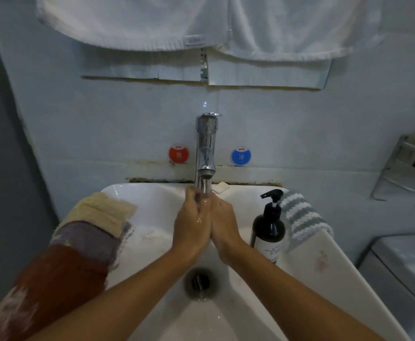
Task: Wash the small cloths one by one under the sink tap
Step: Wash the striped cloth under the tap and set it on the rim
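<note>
Both hands, left hand (192,223) and right hand (222,221), press together under the tap (205,148), fingers (191,196) clenched on something small, purplish and blurred, perhaps a cloth, while the unwashed cloths (88,232) lie on the left rim, nearer the left hand.

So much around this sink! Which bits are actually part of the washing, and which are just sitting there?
Part of the job:
tap, running
sink
left hand and right hand, pressed together under the stream
cloth pile on the left rim
striped cloth on the right rim

Just lying about:
pump bottle
white towels hanging above
wall rack
</note>
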The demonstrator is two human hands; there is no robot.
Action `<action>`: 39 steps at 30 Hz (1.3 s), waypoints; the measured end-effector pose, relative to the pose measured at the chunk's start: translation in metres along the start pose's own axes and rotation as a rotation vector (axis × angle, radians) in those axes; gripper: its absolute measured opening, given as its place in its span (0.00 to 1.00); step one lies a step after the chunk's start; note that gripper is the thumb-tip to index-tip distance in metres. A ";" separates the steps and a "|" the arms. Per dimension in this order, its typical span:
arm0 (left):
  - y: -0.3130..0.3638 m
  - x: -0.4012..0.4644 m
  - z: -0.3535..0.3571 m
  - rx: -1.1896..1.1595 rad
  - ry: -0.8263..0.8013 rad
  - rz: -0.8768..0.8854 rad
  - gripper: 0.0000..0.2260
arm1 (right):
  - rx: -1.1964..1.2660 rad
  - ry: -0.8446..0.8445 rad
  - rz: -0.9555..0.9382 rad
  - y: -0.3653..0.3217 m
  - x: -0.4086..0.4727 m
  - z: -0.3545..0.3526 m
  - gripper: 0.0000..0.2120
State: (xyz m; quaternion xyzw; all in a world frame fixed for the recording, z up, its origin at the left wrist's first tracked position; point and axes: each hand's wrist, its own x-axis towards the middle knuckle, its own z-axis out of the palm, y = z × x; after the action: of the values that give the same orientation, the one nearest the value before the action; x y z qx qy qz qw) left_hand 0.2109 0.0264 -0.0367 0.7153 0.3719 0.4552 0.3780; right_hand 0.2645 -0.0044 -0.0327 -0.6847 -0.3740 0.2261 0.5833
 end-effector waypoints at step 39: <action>0.002 0.015 -0.015 -0.306 0.184 -0.156 0.12 | -0.562 0.455 -0.883 -0.068 0.002 -0.037 0.27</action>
State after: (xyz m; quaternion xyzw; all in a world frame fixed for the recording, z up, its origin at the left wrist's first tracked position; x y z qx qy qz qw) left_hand 0.2016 0.0420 -0.0249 0.5736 0.3856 0.5394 0.4810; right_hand 0.2768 -0.0232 0.0414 -0.6238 -0.5352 -0.3004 0.4839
